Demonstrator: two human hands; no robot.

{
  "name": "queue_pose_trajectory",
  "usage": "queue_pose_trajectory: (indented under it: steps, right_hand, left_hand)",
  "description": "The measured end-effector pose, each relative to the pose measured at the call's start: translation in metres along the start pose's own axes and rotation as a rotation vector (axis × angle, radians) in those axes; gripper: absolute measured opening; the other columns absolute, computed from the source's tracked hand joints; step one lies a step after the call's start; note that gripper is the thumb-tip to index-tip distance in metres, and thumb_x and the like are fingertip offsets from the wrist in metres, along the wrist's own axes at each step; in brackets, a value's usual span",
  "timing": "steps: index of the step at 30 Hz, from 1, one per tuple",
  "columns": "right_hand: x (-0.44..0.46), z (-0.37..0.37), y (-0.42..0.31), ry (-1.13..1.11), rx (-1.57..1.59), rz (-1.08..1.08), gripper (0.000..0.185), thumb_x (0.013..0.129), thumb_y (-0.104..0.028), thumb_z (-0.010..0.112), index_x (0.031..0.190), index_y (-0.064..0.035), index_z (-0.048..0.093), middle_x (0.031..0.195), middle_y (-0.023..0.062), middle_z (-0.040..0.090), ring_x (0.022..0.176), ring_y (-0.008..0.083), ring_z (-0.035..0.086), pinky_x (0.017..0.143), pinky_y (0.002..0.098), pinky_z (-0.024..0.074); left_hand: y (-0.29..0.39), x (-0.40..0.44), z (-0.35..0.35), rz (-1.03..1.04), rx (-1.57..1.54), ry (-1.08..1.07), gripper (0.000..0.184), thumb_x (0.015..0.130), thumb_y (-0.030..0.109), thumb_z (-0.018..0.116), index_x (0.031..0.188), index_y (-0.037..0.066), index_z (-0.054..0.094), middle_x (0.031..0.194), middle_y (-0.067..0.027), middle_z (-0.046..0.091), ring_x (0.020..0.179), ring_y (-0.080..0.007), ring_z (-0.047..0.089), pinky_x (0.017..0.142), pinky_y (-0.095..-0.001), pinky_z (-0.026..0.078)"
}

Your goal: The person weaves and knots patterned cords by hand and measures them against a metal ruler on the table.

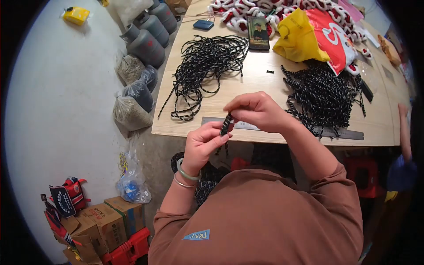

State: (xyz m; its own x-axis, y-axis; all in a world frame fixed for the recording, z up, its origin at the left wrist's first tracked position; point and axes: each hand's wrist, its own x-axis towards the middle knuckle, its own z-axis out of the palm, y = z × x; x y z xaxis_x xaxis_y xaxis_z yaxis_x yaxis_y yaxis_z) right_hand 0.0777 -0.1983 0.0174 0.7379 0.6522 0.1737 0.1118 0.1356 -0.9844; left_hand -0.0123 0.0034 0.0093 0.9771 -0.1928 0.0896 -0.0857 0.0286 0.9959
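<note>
Between my two hands is a short coiled length of black cord [226, 125] with white flecks, held above the table's front edge. My left hand [206, 142] is closed on its lower part, with a loose end hanging below. At the upper end, the fingers of my right hand [254, 111] pinch the cord. Behind them a metal ruler [353, 135] lies along the table edge, partly hidden by my hands and by cord. A loose tangle of the same cord [207, 62] is at the left, and a pile of short twisted cord pieces [322, 95] at the right.
On the wooden table [260, 84] are a propped phone [259, 34], a blue case [203, 24], a small black piece [270, 71], a yellow bag [298, 37] and red-and-white trim [238, 13]. Gas cylinders [148, 46] and cartons [101, 223] stand left. Another person's arm [405, 132] shows right.
</note>
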Motion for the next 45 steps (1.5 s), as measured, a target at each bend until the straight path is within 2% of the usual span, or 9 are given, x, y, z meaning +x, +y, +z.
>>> queue_pose_trajectory:
  steps: [7,10,14,17,21,24,27,34,45]
  right_hand:
    - [0.001,-0.008,-0.017,-0.245,-0.291,0.089,0.018,0.079,-0.002,0.062,0.095,0.0022,0.07,0.077,0.0102,0.069,0.068,0.0141,0.062,0.065,0.0293,0.0497]
    - [-0.002,-0.007,-0.021,-0.323,-0.461,0.053,0.015,0.078,-0.003,0.06,0.09,0.0017,0.069,0.077,0.0151,0.068,0.067,0.0239,0.064,0.064,0.0348,0.0499]
    - [-0.012,0.002,-0.008,-0.285,-0.715,-0.116,0.012,0.075,-0.008,0.06,0.082,-0.0001,0.066,0.077,0.019,0.065,0.074,0.0379,0.062,0.065,0.0455,0.0488]
    - [-0.02,0.01,0.001,-0.187,-0.749,-0.157,0.013,0.076,-0.01,0.061,0.084,-0.0003,0.065,0.077,0.018,0.064,0.073,0.0373,0.062,0.065,0.0457,0.0486]
    - [-0.025,0.017,0.012,-0.015,-0.42,-0.096,0.011,0.081,-0.008,0.06,0.088,-0.0006,0.064,0.071,0.0115,0.063,0.064,0.0243,0.063,0.058,0.0366,0.0496]
    - [-0.028,0.023,0.029,0.095,0.328,0.315,0.012,0.084,-0.006,0.058,0.092,-0.0007,0.064,0.071,0.0045,0.063,0.061,0.0137,0.06,0.053,0.0287,0.0485]
    - [-0.029,0.029,0.035,0.1,0.533,0.321,0.013,0.086,-0.006,0.057,0.094,-0.0006,0.065,0.073,0.0006,0.063,0.059,0.0095,0.059,0.05,0.025,0.0474]
    - [-0.026,0.012,0.002,-0.16,-0.544,-0.167,0.016,0.078,-0.003,0.06,0.094,-0.0019,0.065,0.078,0.0134,0.063,0.072,0.0312,0.063,0.062,0.0384,0.0498]
    - [-0.029,0.027,0.026,0.134,-0.619,-0.296,0.012,0.078,0.0,0.059,0.09,-0.0005,0.06,0.077,0.0139,0.06,0.069,0.0315,0.062,0.059,0.0386,0.0486]
  left_hand:
    - [0.004,-0.007,-0.01,-0.012,0.072,-0.113,0.007,0.078,-0.001,0.068,0.083,-0.006,0.071,0.107,-0.0148,0.067,0.101,-0.0215,0.063,0.089,-0.0311,0.047]
    - [0.0,-0.009,-0.011,0.065,0.104,-0.182,0.007,0.079,0.0,0.07,0.084,-0.005,0.07,0.107,-0.014,0.066,0.1,-0.0181,0.062,0.087,-0.0287,0.047]
    - [-0.003,-0.009,-0.013,0.037,0.121,-0.236,0.007,0.078,0.0,0.07,0.081,-0.006,0.068,0.11,-0.015,0.065,0.102,-0.0193,0.061,0.087,-0.0292,0.046]
    - [-0.005,-0.01,-0.014,-0.021,0.109,-0.254,0.006,0.078,-0.001,0.069,0.08,-0.006,0.068,0.113,-0.0154,0.063,0.102,-0.0199,0.06,0.087,-0.0293,0.046]
    - [0.0,-0.009,-0.012,0.068,0.136,-0.239,0.005,0.077,-0.002,0.068,0.079,-0.006,0.067,0.115,-0.0141,0.06,0.101,-0.0194,0.06,0.087,-0.0301,0.047]
    - [0.001,-0.007,-0.012,0.105,0.167,-0.219,0.004,0.077,-0.002,0.068,0.079,-0.006,0.068,0.114,-0.0129,0.059,0.1,-0.0182,0.06,0.088,-0.0307,0.047]
    - [-0.003,-0.007,-0.018,0.032,0.086,-0.222,0.004,0.077,-0.002,0.068,0.078,-0.005,0.069,0.115,-0.0125,0.059,0.098,-0.0172,0.061,0.089,-0.0308,0.047]
    - [-0.006,-0.009,-0.024,-0.081,-0.03,-0.28,0.003,0.076,-0.002,0.068,0.076,-0.005,0.069,0.119,-0.0116,0.058,0.096,-0.0164,0.061,0.09,-0.0303,0.046]
    - [-0.005,-0.003,-0.016,0.098,0.071,-0.203,0.003,0.076,-0.002,0.069,0.079,-0.003,0.07,0.119,-0.0127,0.055,0.105,-0.0204,0.059,0.094,-0.0336,0.045]
